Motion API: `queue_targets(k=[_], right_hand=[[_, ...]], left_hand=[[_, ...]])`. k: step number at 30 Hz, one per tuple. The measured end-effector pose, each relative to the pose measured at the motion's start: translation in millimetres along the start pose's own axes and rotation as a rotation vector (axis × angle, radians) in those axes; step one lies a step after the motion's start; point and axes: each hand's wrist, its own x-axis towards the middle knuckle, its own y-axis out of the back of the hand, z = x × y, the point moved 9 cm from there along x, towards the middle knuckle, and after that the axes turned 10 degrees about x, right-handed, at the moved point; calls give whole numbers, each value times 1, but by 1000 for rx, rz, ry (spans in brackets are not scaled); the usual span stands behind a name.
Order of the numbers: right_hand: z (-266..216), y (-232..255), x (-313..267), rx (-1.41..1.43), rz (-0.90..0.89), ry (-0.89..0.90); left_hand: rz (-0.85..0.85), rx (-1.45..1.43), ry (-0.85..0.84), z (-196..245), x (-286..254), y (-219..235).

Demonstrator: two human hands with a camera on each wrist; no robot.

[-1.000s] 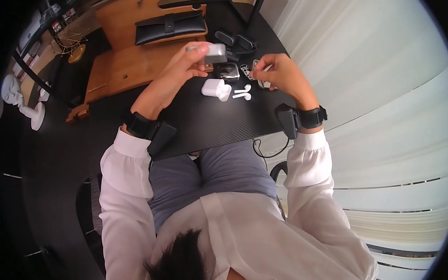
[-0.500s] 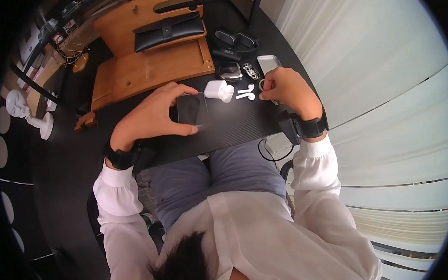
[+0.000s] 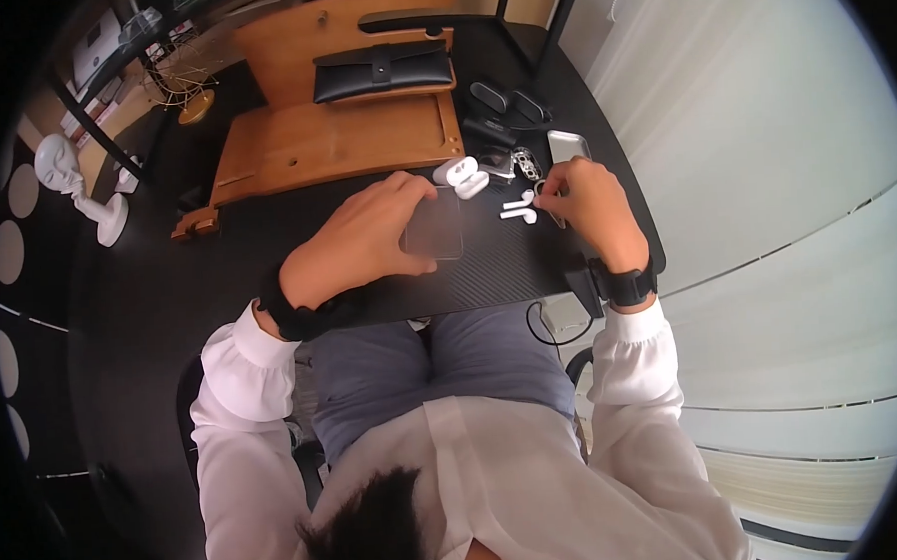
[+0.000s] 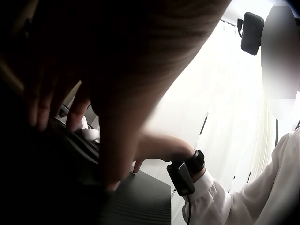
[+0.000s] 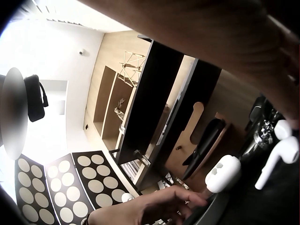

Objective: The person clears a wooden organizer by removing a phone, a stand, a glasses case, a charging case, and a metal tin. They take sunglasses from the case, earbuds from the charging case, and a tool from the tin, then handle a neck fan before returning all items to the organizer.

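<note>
My left hand [image 3: 361,234] grips opposite edges of a flat rectangular thing [image 3: 434,231], with rounded corners, a dark see-through or shiny face and thin pale edges, low over the front of the black desk. My right hand [image 3: 598,208] has thumb and fingers together on a thin pale looped thing [image 3: 559,219], mostly covered by the hand. Between the hands, two white wireless earbuds [image 3: 518,215] lie near the right fingertips. Their white charging case [image 3: 460,174] stands with its lid raised, just beyond the left fingers; the right wrist view shows the case [image 5: 224,173] too.
Behind the right hand is a shallow silver tray [image 3: 569,143], beside a beaded chain [image 3: 527,163]. Black oval cases [image 3: 511,99] sit farther back. A wooden stand [image 3: 332,140] bears a black pouch [image 3: 384,73]. The desk [image 3: 498,278] ends close before the body.
My left hand, which held up a silver box-like thing near the stand, has come down and now holds the rectangle flat. The right hand has drawn nearer the body; the silver tray now shows behind it.
</note>
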Motion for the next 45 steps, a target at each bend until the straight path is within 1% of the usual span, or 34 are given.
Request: queue_targets(k=[2,3,6,7,8,9,10,12,13,14,16,18,20,21,24,27,30,31,34,35,38,42,45], right_hand=[[-10,8,2,30,-15,-59],[-15,14,8,29,21,-38],[-36,30,33,48,122,50],[-47,33,46,62,140,94],[-58,35,59,75,157,137],[-66,31,74,82,161,177],[-74,24,90,78,143,180],[-78,-1,126,147,98,189],[-75,-15,141,169,83,183],[-75,-26,154,188,67,178],[-79,-40,164,130,12,138],[-83,-38,167,65,41,160],[-82,-32,173,94,-8,157],[-79,-31,172,112,-33,144],[-100,-8,166,26,56,236],[-121,3,157,-89,112,306],[-150,25,138,-141,267,419],[-156,29,133,-154,290,444],[-179,25,114,73,102,645],[-184,16,111,178,-38,674],[-194,5,107,248,-162,693],[-199,7,106,162,28,858],[-192,23,124,426,-173,649]], left_hand=[[21,-74,12,2,-6,10],[34,-106,15,2,-8,17],[89,-135,216,-29,-5,48],[178,-110,277,-51,-2,60],[376,-103,252,-76,2,71],[542,-77,312,-104,5,82],[710,-53,370,-130,6,94],[741,-182,535,-200,18,87],[754,-250,620,-222,18,86],[657,-415,596,-225,25,81],[455,-736,529,-221,40,65],[567,-746,548,-218,42,64],[637,-730,565,-203,40,70],[610,-744,562,-197,43,73],[577,-937,417,-169,53,84],[520,-1021,394,-164,58,94],[503,-964,378,-157,56,106],[486,-904,365,-149,56,113],[417,-945,333,-112,55,126],[415,-943,314,-104,55,129],[494,-798,306,-109,50,136],[540,-854,292,-100,42,151],[557,-852,270,-97,36,164]])
